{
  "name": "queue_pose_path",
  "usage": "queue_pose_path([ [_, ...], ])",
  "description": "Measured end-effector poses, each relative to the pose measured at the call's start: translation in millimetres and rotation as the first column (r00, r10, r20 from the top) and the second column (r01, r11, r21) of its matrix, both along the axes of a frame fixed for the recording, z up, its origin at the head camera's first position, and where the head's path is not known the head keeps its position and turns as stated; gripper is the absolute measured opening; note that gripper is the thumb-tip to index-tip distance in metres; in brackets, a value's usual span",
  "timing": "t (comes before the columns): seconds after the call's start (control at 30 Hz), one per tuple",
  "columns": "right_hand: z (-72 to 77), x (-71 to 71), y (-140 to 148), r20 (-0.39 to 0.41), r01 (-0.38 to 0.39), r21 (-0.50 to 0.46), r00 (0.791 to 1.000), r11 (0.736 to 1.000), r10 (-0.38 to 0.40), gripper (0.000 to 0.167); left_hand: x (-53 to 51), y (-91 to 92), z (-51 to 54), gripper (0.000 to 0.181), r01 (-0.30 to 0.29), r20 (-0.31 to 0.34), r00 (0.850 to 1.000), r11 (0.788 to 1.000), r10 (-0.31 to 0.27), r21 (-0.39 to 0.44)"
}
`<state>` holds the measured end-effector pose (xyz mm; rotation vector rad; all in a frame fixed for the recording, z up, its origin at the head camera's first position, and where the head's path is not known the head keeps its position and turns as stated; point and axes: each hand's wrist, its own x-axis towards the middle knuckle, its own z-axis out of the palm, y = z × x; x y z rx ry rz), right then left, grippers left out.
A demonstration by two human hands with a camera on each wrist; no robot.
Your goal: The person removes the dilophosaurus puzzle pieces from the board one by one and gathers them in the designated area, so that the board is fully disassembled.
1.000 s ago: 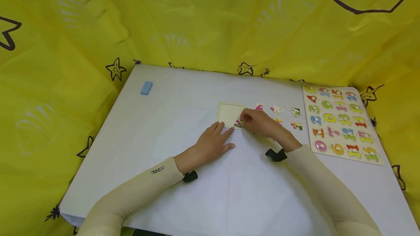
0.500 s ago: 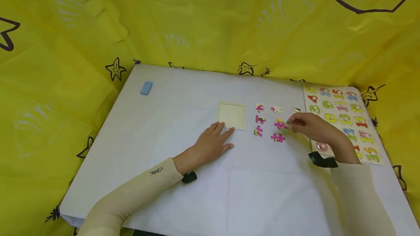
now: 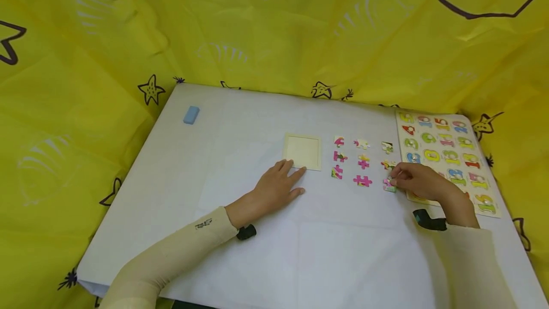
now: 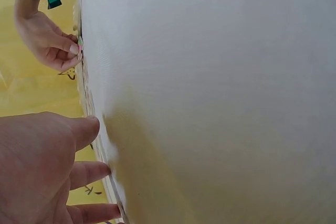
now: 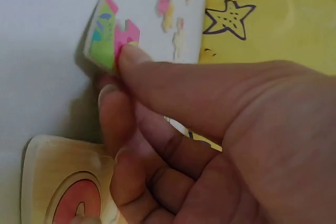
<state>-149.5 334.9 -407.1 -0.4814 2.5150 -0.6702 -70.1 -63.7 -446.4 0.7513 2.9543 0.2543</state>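
My right hand [image 3: 422,182] pinches a pink and green jigsaw piece [image 5: 107,35] between thumb and index finger. In the right wrist view this piece is tilted, with one edge raised off the white table. It is at the lower right of several jigsaw pieces [image 3: 363,181] laid out in rows. My left hand [image 3: 276,187] lies with its fingers extended, the fingertips touching the near edge of a square cream puzzle tray [image 3: 302,136]. The tray's recess holds no piece. The left wrist view shows the left hand [image 4: 47,166] at the table edge.
A wooden number puzzle board [image 3: 448,163] with coloured numerals lies at the right, partly under the right hand and wrist. A light blue block [image 3: 191,115] sits at the far left of the table. Yellow patterned cloth [image 3: 274,37] hangs behind and at both sides.
My right hand has moved from the tray's lower right corner, rightward over the pieces, to the lower right of the rows, carrying the jigsaw piece. The left hand has stayed at the tray.
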Motion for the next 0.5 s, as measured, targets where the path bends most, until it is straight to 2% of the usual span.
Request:
queue_pose_path([
  [0.07,0.1,1.0,-4,-0.028,0.010,0.055,1.000,0.998,-0.008,0.016,-0.3,0.2,-0.3,0.058,0.004,-0.002,1.000,1.000,-0.004,0.007],
  [0.23,1.1,4.7,-13,-0.071,0.030,0.104,0.997,0.994,-0.022,0.014,-0.3,0.3,-0.5,0.057,0.002,-0.005,1.000,1.000,-0.002,0.017],
  [0.37,-1.1,8.8,-16,-0.059,0.047,0.102,0.997,0.994,-0.041,0.011,0.2,-0.4,-1.1,0.058,-0.003,0.015,1.000,1.000,0.003,0.015],
  [0.5,-5.2,13.3,-18,-0.056,0.060,0.083,0.997,0.995,-0.056,0.010,0.0,-1.9,-1.7,0.059,-0.014,0.062,0.998,0.999,0.012,0.031],
])
